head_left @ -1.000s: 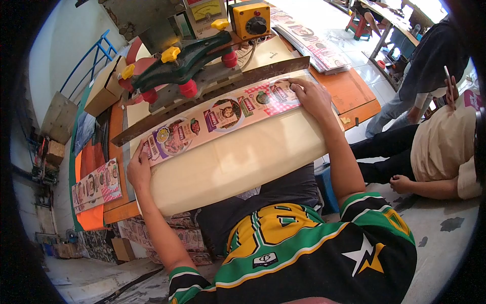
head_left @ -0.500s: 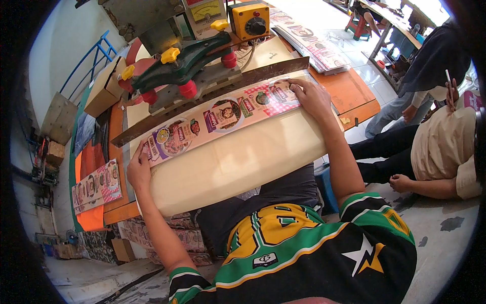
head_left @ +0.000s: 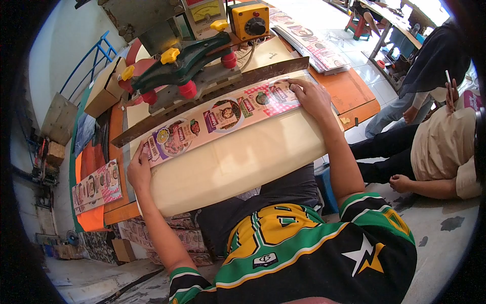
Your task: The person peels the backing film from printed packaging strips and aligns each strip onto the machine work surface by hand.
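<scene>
A long printed plastic sheet [head_left: 205, 114] with food pictures lies slantwise on a cream padded board [head_left: 238, 152]. My left hand [head_left: 138, 169] is closed on the sheet's left end, its fingertips at the edge. At the far right end, my right hand [head_left: 310, 97] pinches the same sheet with thumb and fingers. Just beyond the sheet runs a dark metal bar [head_left: 273, 72]. Above it stands a green press head [head_left: 187, 66] with red posts and yellow knobs. The undersides of both hands are hidden.
A yellow control box [head_left: 249, 21] with a dial is behind the press. Stacked printed sheets [head_left: 309, 43] lie at the back right, more printed sheets [head_left: 98, 186] at the left. A cardboard box [head_left: 105, 87] stands on the left side. A seated person [head_left: 443, 147] is close on the right.
</scene>
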`<state>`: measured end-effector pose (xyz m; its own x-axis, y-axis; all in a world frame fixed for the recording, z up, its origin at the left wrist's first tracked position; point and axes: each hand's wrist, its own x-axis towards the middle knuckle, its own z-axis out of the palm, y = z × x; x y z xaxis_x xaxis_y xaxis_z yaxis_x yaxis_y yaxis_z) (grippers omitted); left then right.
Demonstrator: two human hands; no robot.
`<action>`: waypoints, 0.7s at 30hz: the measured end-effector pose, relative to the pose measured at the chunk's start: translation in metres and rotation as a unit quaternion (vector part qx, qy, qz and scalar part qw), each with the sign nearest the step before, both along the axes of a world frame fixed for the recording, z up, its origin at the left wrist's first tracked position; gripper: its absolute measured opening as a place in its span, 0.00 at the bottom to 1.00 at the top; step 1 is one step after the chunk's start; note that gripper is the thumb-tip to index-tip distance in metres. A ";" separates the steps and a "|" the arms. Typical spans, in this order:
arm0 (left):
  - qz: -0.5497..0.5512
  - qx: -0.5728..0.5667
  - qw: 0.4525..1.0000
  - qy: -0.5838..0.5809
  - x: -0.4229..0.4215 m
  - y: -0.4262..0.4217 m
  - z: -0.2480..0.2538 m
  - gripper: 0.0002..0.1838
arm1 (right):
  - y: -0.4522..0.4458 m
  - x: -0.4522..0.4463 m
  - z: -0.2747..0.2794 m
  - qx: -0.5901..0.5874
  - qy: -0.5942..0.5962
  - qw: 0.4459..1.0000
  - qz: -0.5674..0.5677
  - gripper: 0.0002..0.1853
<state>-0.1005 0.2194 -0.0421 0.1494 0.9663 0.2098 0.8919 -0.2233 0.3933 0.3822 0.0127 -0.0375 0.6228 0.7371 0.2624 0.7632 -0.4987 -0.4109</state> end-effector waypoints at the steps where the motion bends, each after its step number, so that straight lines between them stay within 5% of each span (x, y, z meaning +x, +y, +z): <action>1: 0.000 0.000 1.000 -0.002 -0.001 0.001 -0.001 0.21 | 0.000 0.000 0.000 0.000 0.000 1.000 0.000 0.15; 21: -0.001 0.002 1.000 -0.005 0.003 -0.005 0.006 0.21 | 0.001 0.002 -0.003 0.010 -0.010 1.000 0.001 0.16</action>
<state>-0.0971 0.2145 -0.0364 0.1489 0.9653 0.2143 0.8874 -0.2261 0.4018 0.3839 0.0132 -0.0408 0.6152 0.7335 0.2890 0.7728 -0.4887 -0.4049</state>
